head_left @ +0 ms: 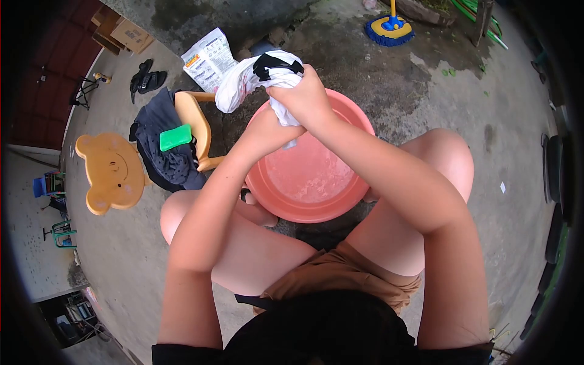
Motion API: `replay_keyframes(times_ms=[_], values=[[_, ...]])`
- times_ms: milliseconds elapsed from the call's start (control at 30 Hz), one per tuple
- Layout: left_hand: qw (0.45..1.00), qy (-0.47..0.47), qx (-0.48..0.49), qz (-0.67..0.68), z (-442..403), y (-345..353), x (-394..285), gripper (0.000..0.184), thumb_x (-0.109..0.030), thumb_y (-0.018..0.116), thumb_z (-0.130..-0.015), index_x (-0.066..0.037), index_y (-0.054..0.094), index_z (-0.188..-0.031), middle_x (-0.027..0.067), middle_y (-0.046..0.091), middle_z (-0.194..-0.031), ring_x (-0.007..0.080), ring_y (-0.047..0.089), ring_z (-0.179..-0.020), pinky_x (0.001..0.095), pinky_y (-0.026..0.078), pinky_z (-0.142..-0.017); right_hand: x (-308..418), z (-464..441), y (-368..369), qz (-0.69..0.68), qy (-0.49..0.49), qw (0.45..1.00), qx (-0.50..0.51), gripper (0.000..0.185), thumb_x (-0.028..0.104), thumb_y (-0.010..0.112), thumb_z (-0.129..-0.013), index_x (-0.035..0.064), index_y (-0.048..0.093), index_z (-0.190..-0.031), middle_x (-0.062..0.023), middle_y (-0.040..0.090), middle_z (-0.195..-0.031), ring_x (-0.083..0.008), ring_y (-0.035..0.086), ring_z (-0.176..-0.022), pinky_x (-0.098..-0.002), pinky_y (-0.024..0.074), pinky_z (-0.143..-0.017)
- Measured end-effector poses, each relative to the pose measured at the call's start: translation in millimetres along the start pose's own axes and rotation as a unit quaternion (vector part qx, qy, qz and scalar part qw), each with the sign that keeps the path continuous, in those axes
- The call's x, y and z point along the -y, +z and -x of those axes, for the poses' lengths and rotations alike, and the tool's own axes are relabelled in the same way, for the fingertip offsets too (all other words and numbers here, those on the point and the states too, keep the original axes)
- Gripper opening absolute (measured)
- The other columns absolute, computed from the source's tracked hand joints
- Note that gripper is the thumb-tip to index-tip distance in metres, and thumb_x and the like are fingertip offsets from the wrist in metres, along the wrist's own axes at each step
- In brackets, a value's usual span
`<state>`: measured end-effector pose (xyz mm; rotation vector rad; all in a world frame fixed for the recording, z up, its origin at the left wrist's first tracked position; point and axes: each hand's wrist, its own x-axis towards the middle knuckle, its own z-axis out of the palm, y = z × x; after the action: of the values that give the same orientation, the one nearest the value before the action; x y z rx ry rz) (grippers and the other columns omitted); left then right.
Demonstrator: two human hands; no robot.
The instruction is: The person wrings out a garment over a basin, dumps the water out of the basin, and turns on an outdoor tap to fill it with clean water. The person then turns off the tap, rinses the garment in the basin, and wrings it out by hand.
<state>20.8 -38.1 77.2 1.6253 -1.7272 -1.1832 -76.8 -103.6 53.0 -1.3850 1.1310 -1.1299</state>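
Note:
A white cloth with a black part (243, 82) is bunched up and held in both hands over the far left rim of a pink basin (304, 173). My left hand (271, 134) is closed round the lower end of the cloth. Close beside it and a little higher, my right hand (302, 100) grips the cloth near its black part. Some whitish suds or water show in the bottom of the basin. Beyond the cloth a printed white packet (208, 61) lies on the ground.
Left of the basin, a yellow bear-shaped chair (115, 173) bears dark clothes (158, 121) and a green soap bar (175, 138). Black sandals (148, 79) and cardboard boxes (131, 36) lie farther off. A blue-yellow mop head (390, 30) rests at the top right.

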Motion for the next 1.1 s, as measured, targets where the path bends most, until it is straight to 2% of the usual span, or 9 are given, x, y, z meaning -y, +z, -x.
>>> replay_keyframes(times_ms=[133,200,267,400,467,567,733,867,1100], values=[[0.99,-0.01,0.041,0.135,19,-26,-8,0.069,-0.037,0.062,-0.08,-0.004,0.035,-0.135,0.0124,0.05,-0.125,0.021,0.051,-0.113,0.0318,0.039,-0.094,6,4,0,-0.056,-0.002,0.998,0.026,0.059,0.017,0.075,-0.064,-0.0083,0.046,-0.108,-0.0181,0.06,-0.098,-0.0238,0.061,-0.089,-0.0331,0.0503,-0.076],[0.966,-0.087,-0.018,0.245,24,-41,-12,0.077,-0.054,0.05,-0.084,-0.002,0.031,-0.138,0.0129,0.046,-0.131,0.0247,0.045,-0.121,0.0392,0.028,-0.104,14,13,-2,-0.087,-0.007,0.995,0.05,0.061,0.019,0.073,-0.063,-0.0092,0.043,-0.108,-0.0227,0.059,-0.1,-0.0303,0.063,-0.09,-0.0366,0.0508,-0.076],[0.913,-0.067,0.031,0.4,25,-52,-4,0.072,-0.053,0.05,-0.086,-0.003,0.035,-0.135,0.0119,0.049,-0.128,0.0259,0.048,-0.118,0.0401,0.032,-0.102,21,27,-3,-0.085,-0.009,0.992,0.091,0.067,0.019,0.073,-0.065,-0.0098,0.04,-0.116,-0.023,0.056,-0.106,-0.0301,0.06,-0.097,-0.0367,0.0495,-0.08],[0.823,-0.055,-0.109,0.555,22,-38,12,0.049,-0.043,0.053,-0.088,-0.004,0.052,-0.117,0.0109,0.061,-0.108,0.024,0.06,-0.1,0.0381,0.046,-0.09,19,52,0,0.003,-0.087,0.977,0.194,0.075,0.024,0.074,-0.068,-0.0106,0.039,-0.124,-0.0257,0.052,-0.115,-0.0307,0.054,-0.108,-0.0368,0.0445,-0.089],[0.812,-0.12,-0.108,0.56,26,-45,20,0.039,-0.041,0.058,-0.084,-0.008,0.059,-0.105,0.0064,0.065,-0.095,0.0211,0.063,-0.083,0.0364,0.05,-0.077,14,60,-6,-0.008,-0.11,0.957,0.267,0.064,0.019,0.069,-0.078,-0.0037,0.038,-0.129,-0.0168,0.056,-0.11,-0.0223,0.055,-0.106,-0.0336,0.0466,-0.085],[0.845,-0.131,-0.146,0.497,35,-51,22,0.045,-0.037,0.064,-0.081,0.0,0.057,-0.106,0.0086,0.064,-0.092,0.0198,0.062,-0.079,0.0341,0.051,-0.071,14,70,-16,0.051,-0.132,0.962,0.232,0.048,0.016,0.063,-0.083,-0.0016,0.045,-0.124,-0.0137,0.058,-0.107,-0.0188,0.058,-0.1,-0.031,0.0468,-0.084],[0.896,-0.14,-0.169,0.387,53,-71,27,0.056,-0.037,0.069,-0.075,0.008,0.055,-0.105,0.0096,0.062,-0.088,0.0186,0.062,-0.075,0.032,0.051,-0.067,-82,115,-28,-0.084,0.192,0.964,0.161,0.023,0.017,0.05,-0.088,-0.0013,0.057,-0.099,-0.0096,0.061,-0.088,-0.0173,0.061,-0.081,-0.0289,0.0484,-0.072],[0.899,-0.172,-0.154,0.373,56,-78,36,0.057,-0.037,0.069,-0.074,0.008,0.055,-0.106,0.0109,0.062,-0.089,0.018,0.062,-0.076,0.031,0.05,-0.067,-201,185,-34,-0.016,0.383,0.919,0.097,0.035,0.028,0.047,-0.089,-0.0037,0.058,-0.097,-0.0137,0.064,-0.081,-0.0224,0.064,-0.069,-0.0333,0.0505,-0.062],[0.899,-0.248,-0.08,0.352,50,-64,54,0.05,-0.038,0.069,-0.076,0.001,0.056,-0.104,0.0086,0.063,-0.086,0.019,0.062,-0.072,0.0358,0.053,-0.067,-226,203,-48,0.11,0.634,0.704,0.299,0.071,0.056,0.029,-0.087,-0.0068,0.059,-0.1,-0.0206,0.065,-0.095,-0.0309,0.065,-0.079,-0.0375,0.0512,-0.065]])
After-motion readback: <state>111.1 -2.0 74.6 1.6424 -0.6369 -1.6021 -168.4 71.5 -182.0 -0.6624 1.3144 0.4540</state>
